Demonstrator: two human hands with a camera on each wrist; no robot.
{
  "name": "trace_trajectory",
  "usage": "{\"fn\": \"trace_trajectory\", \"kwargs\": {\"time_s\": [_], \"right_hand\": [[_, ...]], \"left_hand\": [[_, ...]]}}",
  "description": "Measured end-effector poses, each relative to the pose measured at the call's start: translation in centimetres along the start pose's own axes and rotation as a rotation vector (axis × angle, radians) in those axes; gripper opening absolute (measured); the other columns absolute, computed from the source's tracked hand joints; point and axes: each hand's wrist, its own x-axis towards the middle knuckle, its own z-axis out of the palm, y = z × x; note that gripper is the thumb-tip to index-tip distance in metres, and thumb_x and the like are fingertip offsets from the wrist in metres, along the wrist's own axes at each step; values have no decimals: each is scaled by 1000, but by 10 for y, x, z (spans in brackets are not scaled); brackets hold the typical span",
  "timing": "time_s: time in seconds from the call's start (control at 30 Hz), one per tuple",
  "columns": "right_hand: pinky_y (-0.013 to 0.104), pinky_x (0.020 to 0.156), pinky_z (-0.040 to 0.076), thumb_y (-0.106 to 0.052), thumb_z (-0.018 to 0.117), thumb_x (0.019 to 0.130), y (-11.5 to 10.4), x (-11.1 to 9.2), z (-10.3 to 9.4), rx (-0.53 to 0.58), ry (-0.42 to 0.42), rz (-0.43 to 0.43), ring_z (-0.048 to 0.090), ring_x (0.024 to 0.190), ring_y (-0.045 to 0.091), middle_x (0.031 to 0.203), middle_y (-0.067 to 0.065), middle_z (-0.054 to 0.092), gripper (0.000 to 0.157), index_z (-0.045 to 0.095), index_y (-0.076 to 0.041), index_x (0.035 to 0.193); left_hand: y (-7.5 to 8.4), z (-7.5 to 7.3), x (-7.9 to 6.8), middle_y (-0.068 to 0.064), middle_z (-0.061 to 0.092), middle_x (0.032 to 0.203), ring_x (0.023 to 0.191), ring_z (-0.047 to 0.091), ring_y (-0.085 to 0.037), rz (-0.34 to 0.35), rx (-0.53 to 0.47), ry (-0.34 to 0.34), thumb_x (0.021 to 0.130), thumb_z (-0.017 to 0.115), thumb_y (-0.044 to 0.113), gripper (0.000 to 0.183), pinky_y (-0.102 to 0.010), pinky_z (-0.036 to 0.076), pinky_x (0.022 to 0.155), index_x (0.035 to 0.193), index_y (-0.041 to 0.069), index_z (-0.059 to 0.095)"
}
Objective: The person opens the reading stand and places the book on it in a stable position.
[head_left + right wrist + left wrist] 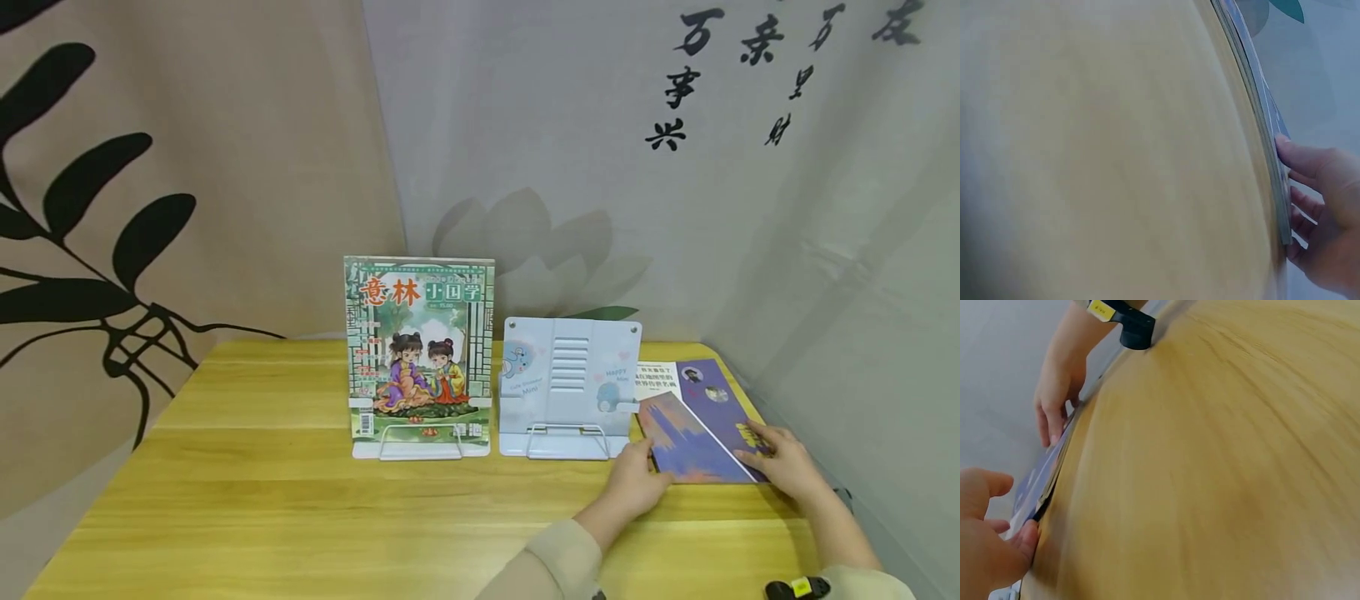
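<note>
At the right end of the table lies a purple book [712, 417] with a white text panel and a painting-like pattern across its lower left. My left hand [637, 482] is at its near left corner, fingers spread, touching the edge in the left wrist view. My right hand [783, 462] grips the right side: in the right wrist view the thumb [1294, 153] lies on the cover and the other fingers stand by the edge. Left of the book, a pale blue book stand [573, 375] stands upright. Beside that, another stand [420, 452] holds a green illustrated magazine [420, 342].
The light wooden table [300, 500] runs across the view. Behind it hangs a curtain [525, 125] with leaf and character prints. A black wrist device [797, 588] with a yellow label is near the right sleeve. A wall or cloth borders the table's right edge.
</note>
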Motion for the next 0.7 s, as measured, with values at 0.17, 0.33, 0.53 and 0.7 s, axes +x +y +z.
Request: {"fn": "trace_trajectory", "kwargs": {"time_s": [0.17, 0.33, 0.53, 0.7], "right_hand": [[68, 87, 31, -23, 67, 91, -1, 3, -6, 44, -48, -1, 33, 109, 59, 122, 45, 30, 73, 30, 21, 136], [66, 87, 31, -15, 69, 88, -5, 0, -8, 84, -78, -14, 32, 109, 56, 121, 45, 29, 73, 29, 23, 135], [63, 85, 33, -12, 73, 85, -7, -4, -9, 77, -79, -42, 35, 106, 51, 119, 42, 33, 72, 32, 23, 133], [65, 86, 31, -14, 75, 83, -6, -10, -8, 68, -71, -40, 34, 109, 53, 121, 42, 33, 74, 33, 22, 133]], "left_hand": [[5, 1, 5, -3, 52, 91, 73, 48, -4, -14, 7, -5, 78, 74, 7, 51, -17, 45, 68, 126, -3, 59], [5, -2, 7, 3, 48, 77, 68, 47, -1, 3, 12, -24, 80, 74, 4, 51, -15, 44, 62, 127, -4, 58], [0, -5, 9, 7, 51, 73, 65, 48, 0, 31, 33, -21, 78, 77, 4, 57, -15, 43, 60, 131, 3, 57], [-7, -7, 9, 7, 54, 75, 63, 50, 1, 54, -11, -50, 74, 79, -2, 66, -14, 44, 59, 135, 5, 54]]}}
